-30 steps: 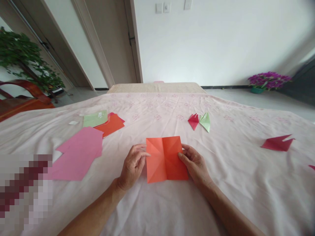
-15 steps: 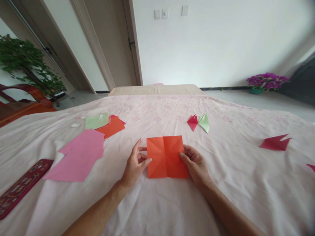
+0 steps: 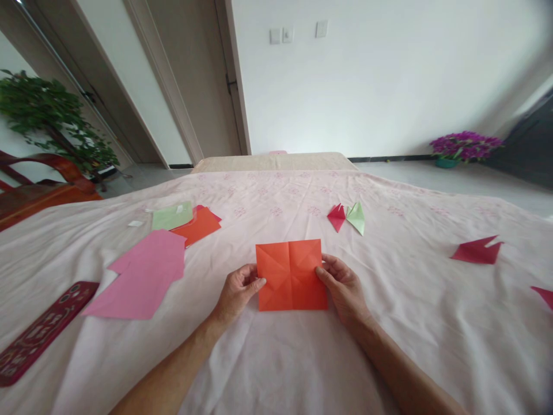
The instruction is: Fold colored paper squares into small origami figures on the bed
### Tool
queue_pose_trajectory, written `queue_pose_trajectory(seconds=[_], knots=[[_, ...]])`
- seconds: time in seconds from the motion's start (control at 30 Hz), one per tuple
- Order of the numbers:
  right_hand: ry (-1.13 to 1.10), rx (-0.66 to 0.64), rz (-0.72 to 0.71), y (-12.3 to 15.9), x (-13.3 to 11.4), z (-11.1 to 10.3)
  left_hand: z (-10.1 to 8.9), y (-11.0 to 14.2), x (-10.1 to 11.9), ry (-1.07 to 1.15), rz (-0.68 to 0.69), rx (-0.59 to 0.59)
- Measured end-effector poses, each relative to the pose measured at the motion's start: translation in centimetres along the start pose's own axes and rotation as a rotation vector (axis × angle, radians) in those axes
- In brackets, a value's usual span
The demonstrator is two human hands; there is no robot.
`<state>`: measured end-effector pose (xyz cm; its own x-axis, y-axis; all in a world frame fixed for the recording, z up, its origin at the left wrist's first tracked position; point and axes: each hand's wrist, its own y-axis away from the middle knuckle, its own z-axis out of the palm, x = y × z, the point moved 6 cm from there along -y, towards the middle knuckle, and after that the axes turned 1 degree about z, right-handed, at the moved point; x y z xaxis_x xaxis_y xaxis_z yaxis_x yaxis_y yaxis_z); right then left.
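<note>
Head view shows the creased orange sheet (image 3: 291, 275) midway between both hands over the pale cloth (image 3: 276, 363), near square without a clear long axis, fingers of the left hand (image 3: 235, 291) and right hand (image 3: 345, 286) pinching its opposite side edges.

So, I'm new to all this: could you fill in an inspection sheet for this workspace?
Surface: pale pink flower-patterned cloth, wrinkled.
Job's things: creased square orange paper sheet, opened out.
Clutter: at left, flat pink paper sheets, pale green sheet, flat orange-red paper, dark red phone-like object; beyond the square sheet, small folded red paper and folded pale green paper; at right, folded dark red paper.
Hands: left hand and right hand pinch the square sheet's opposite sides.
Cables: nothing seen.
Surroundings: white wall, brown door, leafy green plant, purple flowers.
</note>
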<state>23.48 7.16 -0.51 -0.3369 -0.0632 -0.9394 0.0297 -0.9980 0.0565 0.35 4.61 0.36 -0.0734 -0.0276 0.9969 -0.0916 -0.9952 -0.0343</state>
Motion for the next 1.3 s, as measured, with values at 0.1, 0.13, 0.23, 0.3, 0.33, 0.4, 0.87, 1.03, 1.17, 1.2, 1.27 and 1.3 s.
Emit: queue_pose_trajectory(seconds=[0.1, 0.13, 0.23, 0.3, 0.33, 0.4, 0.87, 1.03, 1.17, 1.2, 1.27, 1.3], knots=[[0.008, 0.014, -0.007, 0.0, -0.1, 0.0, -0.1, 0.0, -0.3, 0.025, -0.007, -0.011], [0.016, 0.012, -0.011, -0.1, -0.1, 0.0, -0.2, -0.1, -0.5, 0.021, -0.011, -0.009], [0.074, -0.03, -0.046, 0.0, 0.0, 0.0, -0.5, -0.1, -0.8, -0.03, -0.012, 0.02], [0.207, -0.068, -0.141, 0.2, -0.6, 0.1, -0.8, -0.1, -0.9, -0.087, 0.009, 0.057], [0.309, -0.074, -0.221, 0.4, -1.1, 0.1, -0.9, -0.1, -0.8, -0.117, 0.03, 0.079], [0.528, -0.078, -0.428, 1.2, -2.6, 0.6, -1.3, 0.0, -0.5, -0.169, 0.094, 0.124], [1.204, -0.2, -1.062, 4.3, -4.5, 3.3, -1.9, 0.3, 1.8, -0.34, 0.409, 0.219], [1.379, -0.486, -1.098, 4.6, -3.6, 4.8, -2.1, -0.3, 1.2, -0.28, 0.353, 0.204], [1.39, -0.567, -1.084, 4.5, -2.9, 5.3, -2.5, -0.8, 0.9, -0.249, 0.3, 0.21], [1.395, -0.584, -1.072, 4.4, -2.7, 5.4, -2.5, -1.0, 0.8, -0.249, 0.282, 0.202], [1.41, -0.603, -1.046, 4.3, -2.3, 5.3, -2.6, -1.2, 0.5, -0.246, 0.24, 0.186], [1.417, -0.602, -1.037, 4.1, -2.2, 5.2, -2.6, -1.3, 0.4, -0.241, 0.221, 0.181]])
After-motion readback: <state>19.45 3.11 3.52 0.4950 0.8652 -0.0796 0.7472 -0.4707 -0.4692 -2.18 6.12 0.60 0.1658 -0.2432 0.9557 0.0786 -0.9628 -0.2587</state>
